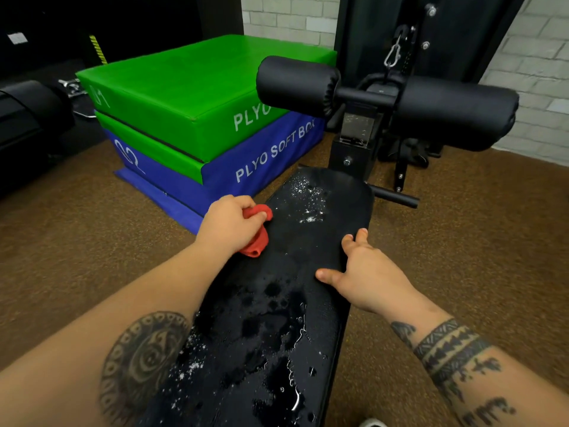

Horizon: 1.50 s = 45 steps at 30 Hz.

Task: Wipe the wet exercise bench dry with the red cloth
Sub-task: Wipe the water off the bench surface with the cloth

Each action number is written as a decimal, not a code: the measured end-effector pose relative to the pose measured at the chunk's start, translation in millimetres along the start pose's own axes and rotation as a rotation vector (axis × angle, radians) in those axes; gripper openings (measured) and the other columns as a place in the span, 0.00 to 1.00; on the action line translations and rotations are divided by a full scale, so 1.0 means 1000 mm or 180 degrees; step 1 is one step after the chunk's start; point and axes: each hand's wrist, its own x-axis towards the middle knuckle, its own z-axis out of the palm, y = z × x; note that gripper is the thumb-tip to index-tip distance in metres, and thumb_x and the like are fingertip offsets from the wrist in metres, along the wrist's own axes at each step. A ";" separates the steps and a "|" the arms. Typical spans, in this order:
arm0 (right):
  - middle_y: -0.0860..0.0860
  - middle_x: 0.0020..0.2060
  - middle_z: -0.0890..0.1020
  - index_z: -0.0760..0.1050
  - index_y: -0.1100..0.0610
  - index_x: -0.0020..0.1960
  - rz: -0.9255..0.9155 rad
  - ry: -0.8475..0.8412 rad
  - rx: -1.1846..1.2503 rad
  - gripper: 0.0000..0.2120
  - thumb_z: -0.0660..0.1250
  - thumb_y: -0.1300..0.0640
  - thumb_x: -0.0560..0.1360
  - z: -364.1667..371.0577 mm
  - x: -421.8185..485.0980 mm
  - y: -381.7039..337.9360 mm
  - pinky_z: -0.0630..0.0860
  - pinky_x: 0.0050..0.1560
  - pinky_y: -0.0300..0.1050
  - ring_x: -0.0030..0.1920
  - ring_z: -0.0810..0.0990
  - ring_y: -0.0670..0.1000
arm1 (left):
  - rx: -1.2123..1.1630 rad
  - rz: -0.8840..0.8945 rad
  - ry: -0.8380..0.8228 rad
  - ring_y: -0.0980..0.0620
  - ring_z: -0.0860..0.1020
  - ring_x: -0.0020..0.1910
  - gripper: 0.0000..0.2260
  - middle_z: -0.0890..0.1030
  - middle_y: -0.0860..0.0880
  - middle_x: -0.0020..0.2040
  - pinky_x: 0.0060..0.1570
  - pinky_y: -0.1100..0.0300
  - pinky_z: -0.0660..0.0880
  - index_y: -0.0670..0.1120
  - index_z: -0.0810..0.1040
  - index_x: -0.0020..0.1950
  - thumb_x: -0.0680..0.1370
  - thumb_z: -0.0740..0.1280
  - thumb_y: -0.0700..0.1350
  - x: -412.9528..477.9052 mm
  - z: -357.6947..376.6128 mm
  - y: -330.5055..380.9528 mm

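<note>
Left hand (229, 224) closed around the bunched red cloth (257, 231), pressed at the left edge of the black exercise bench (277, 318), roughly midway along the pad. Right hand (366, 272) open, palm down, fingers (358, 238) hooked over the right edge of the pad, thumb lying on the top surface. Both forearms tattooed, reaching in from the near edge of view. Water droplets (311, 198) beading near the far end of the pad, just beyond the cloth; larger pools and streaks (292, 359) glistening on the near half, between the forearms. Strip of pad between the hands looking matte and mostly dry. Past the far end, two black foam rollers (455, 112) on a crossbar. To the left, on brown speckled flooring (92, 241), a stacked green and blue plyo soft box (200, 118). Pale brick wall (538, 66) behind.
</note>
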 end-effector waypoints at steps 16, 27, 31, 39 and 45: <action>0.54 0.79 0.60 0.61 0.55 0.79 -0.0225 0.0080 0.0873 0.37 0.69 0.41 0.76 -0.023 -0.008 0.028 0.63 0.73 0.45 0.76 0.64 0.54 | 0.1578 0.0484 -0.0343 0.40 0.78 0.56 0.13 0.82 0.44 0.53 0.50 0.51 0.73 0.50 0.82 0.54 0.79 0.63 0.55 -0.058 -0.009 0.060; 0.54 0.63 0.78 0.73 0.51 0.68 -0.0105 0.0568 0.1711 0.21 0.58 0.62 0.77 -0.020 -0.016 0.045 0.74 0.40 0.41 0.47 0.80 0.53 | 0.0338 0.0011 -0.1216 0.48 0.80 0.50 0.11 0.84 0.49 0.47 0.46 0.60 0.74 0.54 0.85 0.48 0.74 0.68 0.58 -0.098 -0.005 0.124; 0.54 0.53 0.83 0.79 0.55 0.56 -0.0242 0.0733 0.2018 0.18 0.59 0.43 0.81 -0.023 -0.025 0.034 0.76 0.56 0.50 0.54 0.81 0.56 | -0.1102 -0.0624 -0.0726 0.47 0.81 0.52 0.20 0.85 0.49 0.49 0.56 0.52 0.78 0.50 0.84 0.51 0.78 0.62 0.63 -0.101 -0.001 0.162; 0.50 0.54 0.83 0.76 0.46 0.57 -0.0056 0.0908 0.4225 0.07 0.65 0.47 0.80 -0.029 -0.020 0.031 0.77 0.63 0.57 0.56 0.82 0.53 | -0.2292 -0.0952 -0.1769 0.47 0.75 0.64 0.29 0.82 0.49 0.61 0.60 0.48 0.68 0.48 0.78 0.67 0.82 0.48 0.65 -0.089 -0.044 0.179; 0.54 0.57 0.79 0.73 0.49 0.65 -0.0339 0.1348 0.1278 0.19 0.68 0.48 0.76 -0.022 -0.009 0.035 0.74 0.57 0.48 0.57 0.79 0.59 | 0.0447 -0.0613 -0.0483 0.42 0.77 0.59 0.12 0.81 0.45 0.62 0.56 0.54 0.74 0.49 0.83 0.54 0.79 0.61 0.48 -0.053 -0.066 0.063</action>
